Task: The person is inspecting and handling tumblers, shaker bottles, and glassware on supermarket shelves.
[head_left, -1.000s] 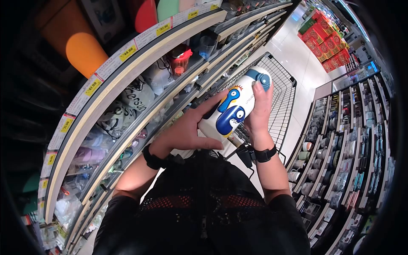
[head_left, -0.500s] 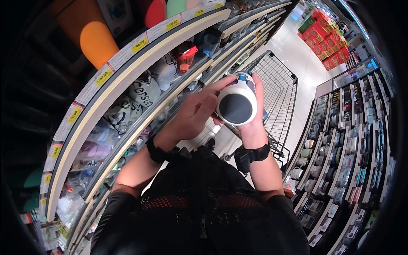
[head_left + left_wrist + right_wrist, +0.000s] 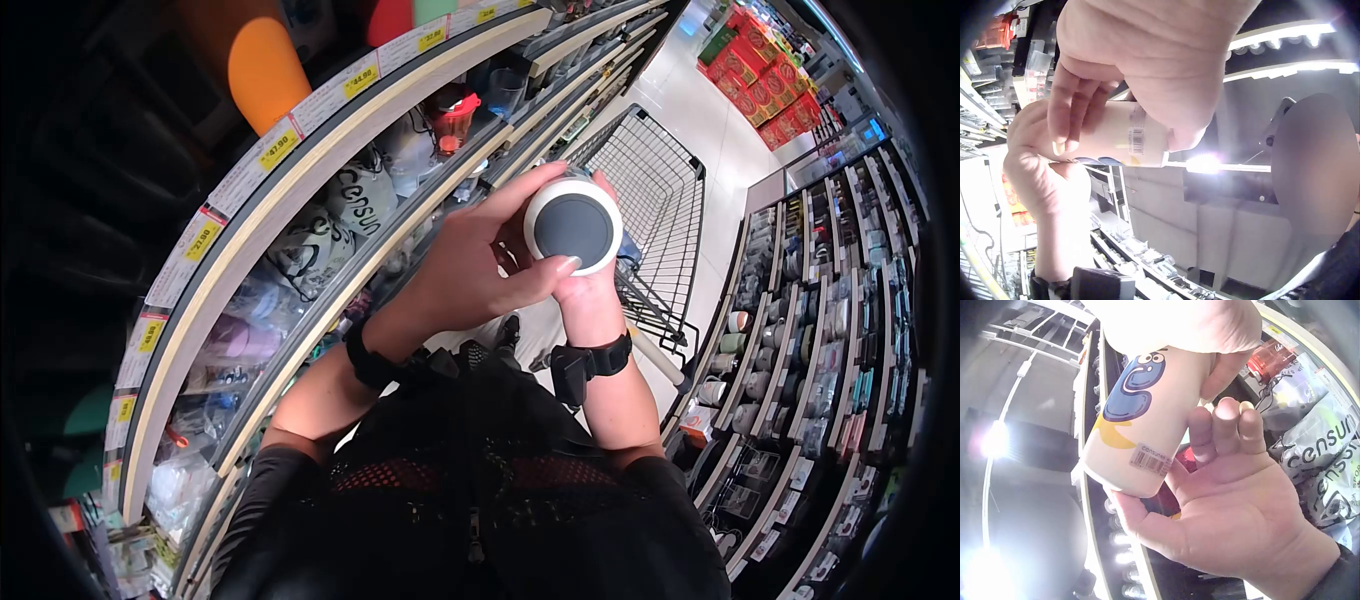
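Note:
A white bottle (image 3: 616, 240) is held with its grey base facing the head camera. My left hand (image 3: 450, 265) grips it near the base, thumb on the base's rim and fingers along the side. Around the far part curls my right hand (image 3: 592, 305), largely hidden behind the bottle in the head view. In the right wrist view the bottle (image 3: 1175, 400) shows a blue cartoon figure, a yellow patch and a barcode label (image 3: 1150, 460); my left thumb touches its bottom edge. The left wrist view shows both hands on the bottle (image 3: 1116, 128).
A wire shopping cart (image 3: 650, 185) stands beyond the hands. Shelves with price tags (image 3: 280, 148) and bagged goods (image 3: 365, 200) curve along the left. More shelves (image 3: 790, 330) line the right, and red boxes (image 3: 765, 90) are stacked far ahead.
The bottle has turned from its patterned side to its base facing the head camera. My left hand opened away from it slightly, then came back with the thumb on the base's rim.

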Demonstrator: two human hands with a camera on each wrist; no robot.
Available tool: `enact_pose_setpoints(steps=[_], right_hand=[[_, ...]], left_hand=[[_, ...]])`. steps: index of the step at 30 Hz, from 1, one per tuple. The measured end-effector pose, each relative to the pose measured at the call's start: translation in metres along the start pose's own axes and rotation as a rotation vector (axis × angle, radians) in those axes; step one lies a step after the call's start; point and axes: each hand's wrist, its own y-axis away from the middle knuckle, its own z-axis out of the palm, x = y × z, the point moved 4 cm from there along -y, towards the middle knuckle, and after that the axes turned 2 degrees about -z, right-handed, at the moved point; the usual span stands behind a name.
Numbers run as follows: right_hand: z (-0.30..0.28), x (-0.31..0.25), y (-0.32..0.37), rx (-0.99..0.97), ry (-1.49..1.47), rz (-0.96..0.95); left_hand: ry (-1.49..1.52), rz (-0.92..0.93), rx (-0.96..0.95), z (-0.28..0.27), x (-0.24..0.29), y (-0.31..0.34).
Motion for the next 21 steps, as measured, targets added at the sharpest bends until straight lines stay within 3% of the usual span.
enact_pose_setpoints(steps=[4,12,16,21], right_hand=[[0.003,0.004,0.003,-0.036,0.017,0.011],[0.005,0.008,0.006,-0.031,-0.032,0.028],[0.012,0.006,0.014,0.0,-0.016,0.016],[0.012,0.004,0.017,-0.033,0.008,0.018]], left_hand=[[-0.112,-0.046,0.05,0.0,0.015,0.005],[-0.204,0.11,0.15,-0.001,0.023,0.007],[-0.205,0.046,0.157,0.0,0.025,0.009],[-0.202,0.185,0.184,0.002,0.023,0.009]])
